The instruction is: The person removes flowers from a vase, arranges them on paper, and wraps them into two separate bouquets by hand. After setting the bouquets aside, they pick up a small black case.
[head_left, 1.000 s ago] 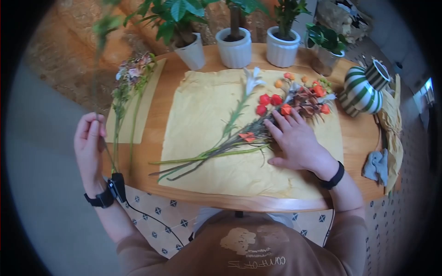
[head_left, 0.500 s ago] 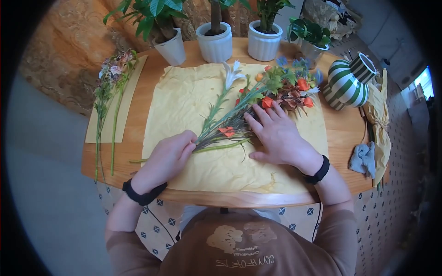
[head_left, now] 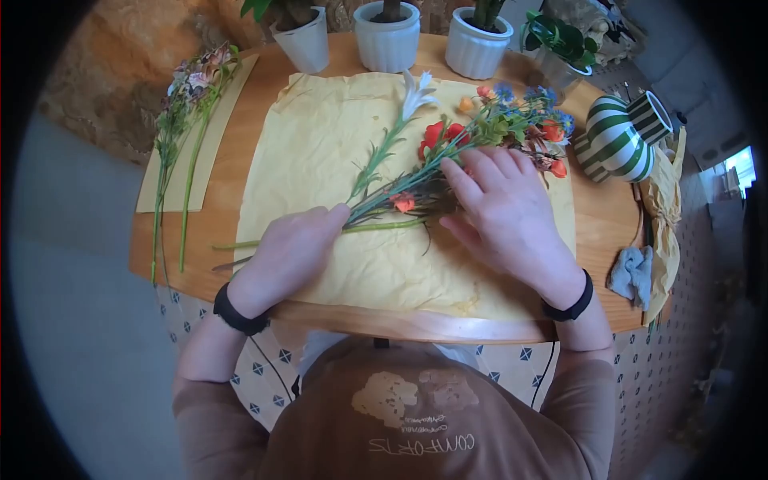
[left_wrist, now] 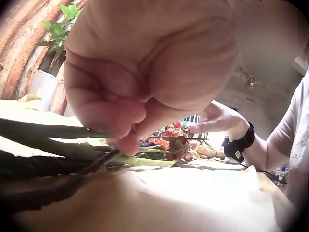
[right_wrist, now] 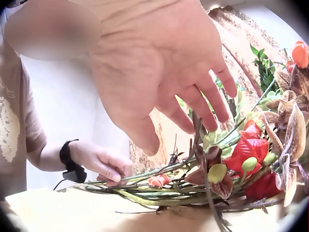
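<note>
A bundle of flowers lies aslant on the yellow wrapping paper (head_left: 296,152), with red flowers (head_left: 432,142) and small blue flowers (head_left: 566,122) at its upper right. My left hand (head_left: 292,250) pinches a stem at the lower left of the bundle; in the left wrist view its fingers curl in with thin stems (left_wrist: 104,162) right at the tips. Over the flower heads, my right hand (head_left: 516,216) spreads its fingers, palm down, as the right wrist view shows above the brown-petalled blooms (right_wrist: 289,130). A white lily (head_left: 416,96) points up on the left of the bundle.
More flowers (head_left: 188,104) lie on a paper strip at the table's left. White potted plants (head_left: 387,36) line the back. At right stand a green-striped vase (head_left: 616,140), a grey cloth (head_left: 631,274) and a tied paper wrap (head_left: 662,210).
My left hand has come from the far left to the bundle with a long stem, and blue flowers now show among the heads. My right hand has stayed over the flowers, fingers more bent.
</note>
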`<state>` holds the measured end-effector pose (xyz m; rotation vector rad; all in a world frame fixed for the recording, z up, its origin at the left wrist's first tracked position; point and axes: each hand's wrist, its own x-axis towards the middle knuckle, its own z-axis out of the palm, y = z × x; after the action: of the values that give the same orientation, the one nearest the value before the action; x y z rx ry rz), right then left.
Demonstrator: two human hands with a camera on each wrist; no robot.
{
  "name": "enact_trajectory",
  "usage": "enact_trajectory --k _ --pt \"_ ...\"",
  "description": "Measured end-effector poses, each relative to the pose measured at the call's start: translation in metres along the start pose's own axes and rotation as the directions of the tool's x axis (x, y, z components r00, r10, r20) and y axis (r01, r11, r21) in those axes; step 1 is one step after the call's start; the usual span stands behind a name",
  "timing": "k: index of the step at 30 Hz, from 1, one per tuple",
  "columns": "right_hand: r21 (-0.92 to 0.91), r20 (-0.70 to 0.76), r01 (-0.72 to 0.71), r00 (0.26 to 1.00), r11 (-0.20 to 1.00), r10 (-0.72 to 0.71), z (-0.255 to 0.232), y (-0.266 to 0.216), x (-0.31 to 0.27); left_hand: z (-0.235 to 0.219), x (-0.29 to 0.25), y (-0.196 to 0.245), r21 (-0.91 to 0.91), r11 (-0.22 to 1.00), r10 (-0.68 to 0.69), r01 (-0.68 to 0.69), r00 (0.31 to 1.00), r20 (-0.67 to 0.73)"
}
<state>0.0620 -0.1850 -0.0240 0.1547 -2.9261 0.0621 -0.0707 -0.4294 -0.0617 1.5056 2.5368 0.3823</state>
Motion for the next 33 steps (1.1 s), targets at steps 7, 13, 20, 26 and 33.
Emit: enact_trajectory --k 7,13,20,26,33 --pt "0.025 0.055 0.012 0.998 1.0 -0.013 0.017 0.005 0.002 0.005 -0.006 0.005 -0.154 0.981 -0.13 0.116 0.988 -0.086" --pt "0.007 0.183 -0.021 0.983 1.0 0.019 0.026 0.006 0.003 0.008 -0.014 0.0 -0.228 0.972 -0.098 0.051 0.974 -0.203" --pt "0.025 0.182 -0.028 0.983 0.999 0.023 0.028 0.005 0.004 0.0 -0.023 -0.008 -0.763 0.62 -0.358 0.183 0.931 -0.068" --pt "0.025 0.193 -0.026 0.981 0.999 0.021 0.032 0.012 0.004 0.03 -0.013 -0.049 -0.892 -0.426 -0.192 -0.154 0.978 -0.077" --pt "0.065 0.113 0.024 0.993 0.998 -0.031 0.039 0.014 -0.001 0.034 -0.009 -0.053 -0.849 -0.509 -0.148 -0.143 0.986 -0.077"
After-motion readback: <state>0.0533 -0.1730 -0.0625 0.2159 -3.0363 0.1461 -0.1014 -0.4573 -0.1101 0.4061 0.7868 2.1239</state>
